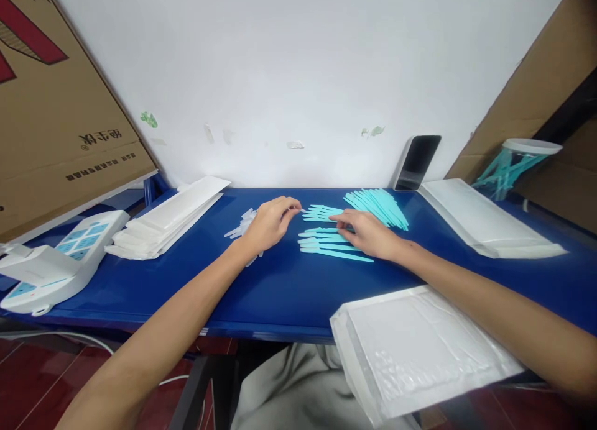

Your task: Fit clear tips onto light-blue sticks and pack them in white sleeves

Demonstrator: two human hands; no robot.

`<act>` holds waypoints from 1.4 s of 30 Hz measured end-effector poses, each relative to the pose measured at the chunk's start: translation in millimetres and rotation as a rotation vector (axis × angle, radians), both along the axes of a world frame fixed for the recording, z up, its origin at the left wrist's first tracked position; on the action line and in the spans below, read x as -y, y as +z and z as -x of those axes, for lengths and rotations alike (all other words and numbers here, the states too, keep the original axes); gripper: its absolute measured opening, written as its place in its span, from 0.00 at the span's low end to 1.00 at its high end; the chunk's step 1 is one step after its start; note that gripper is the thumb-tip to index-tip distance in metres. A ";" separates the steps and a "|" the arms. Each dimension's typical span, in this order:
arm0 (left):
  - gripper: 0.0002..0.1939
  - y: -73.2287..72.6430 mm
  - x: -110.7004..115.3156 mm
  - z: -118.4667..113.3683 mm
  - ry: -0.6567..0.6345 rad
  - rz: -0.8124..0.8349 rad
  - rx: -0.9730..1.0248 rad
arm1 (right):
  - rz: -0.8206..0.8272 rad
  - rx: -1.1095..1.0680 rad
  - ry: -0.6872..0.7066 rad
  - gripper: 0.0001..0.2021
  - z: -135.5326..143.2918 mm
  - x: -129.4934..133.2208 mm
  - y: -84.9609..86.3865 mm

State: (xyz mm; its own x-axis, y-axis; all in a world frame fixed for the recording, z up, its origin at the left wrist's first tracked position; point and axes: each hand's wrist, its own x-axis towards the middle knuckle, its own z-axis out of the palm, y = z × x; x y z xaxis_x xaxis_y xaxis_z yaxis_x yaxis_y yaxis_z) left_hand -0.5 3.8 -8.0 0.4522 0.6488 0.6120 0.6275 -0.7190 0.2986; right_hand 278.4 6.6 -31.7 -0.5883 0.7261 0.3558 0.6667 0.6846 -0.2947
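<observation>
One padded envelope (pixel 420 355), bottom right of centre, juts past the table's near edge over grey cloth (pixel 289 386) — white, bubbled, crinkled; its contents cannot be told. Blue table (pixel 275 293), smooth, glossy. Far left of the frame, a rounded white power strip (pixel 84 237) with blue panels, a boxy white adapter (pixel 41 265) on it. Mid-frame, a loose row of teal sticks (pixel 333 253), slim and tapered, lying side by side. Right hand (pixel 366 232) at the row, thumb and finger drawn narrow; whether they hold a stick, cannot tell. Left hand (pixel 269 224) pinches a small pale piece (pixel 303 210) just beside the row's left ends. Near that wrist, a scatter of frosted translucent pieces (pixel 241 224). Left of centre, a stack of flat white envelopes (pixel 168 215). Right of centre, behind the row, a denser teal heap (pixel 380 207), fanned. Right side: another white envelope (pixel 489 219), then a clear jar (pixel 504 175) — round white top, teal sticks slanting inside. Dark-screened phone (pixel 417 163) tilted by the white wall (pixel 303 63). Upper left, printed brown cardboard (pixel 69 100).
</observation>
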 end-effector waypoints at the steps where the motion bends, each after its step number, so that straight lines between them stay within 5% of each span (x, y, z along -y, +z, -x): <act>1: 0.11 -0.3 -0.6 -0.3 0.006 0.002 0.028 | 0.001 -0.002 0.010 0.19 -0.2 -0.2 -0.3; 16: 0.09 -3.8 -1.4 -6.4 0.020 0.174 0.174 | -0.117 -0.127 0.019 0.16 1.2 3.6 4.4; 29: 0.10 -1.4 -0.2 -6.2 0.035 0.241 0.306 | 0.009 -0.006 -0.139 0.13 3.6 14.5 15.9; 42: 0.09 -1.7 0.9 -10.6 -0.014 0.332 0.424 | -0.057 0.050 -0.046 0.19 3.5 13.9 14.2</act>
State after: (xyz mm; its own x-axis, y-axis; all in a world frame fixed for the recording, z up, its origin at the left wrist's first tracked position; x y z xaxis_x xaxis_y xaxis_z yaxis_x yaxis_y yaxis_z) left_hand 10.2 2.9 -9.7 0.2202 0.8340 0.5060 0.3937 -0.5506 0.7362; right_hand 274.9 -7.3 -17.5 -0.5729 0.7323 0.3681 0.7109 0.6675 -0.2216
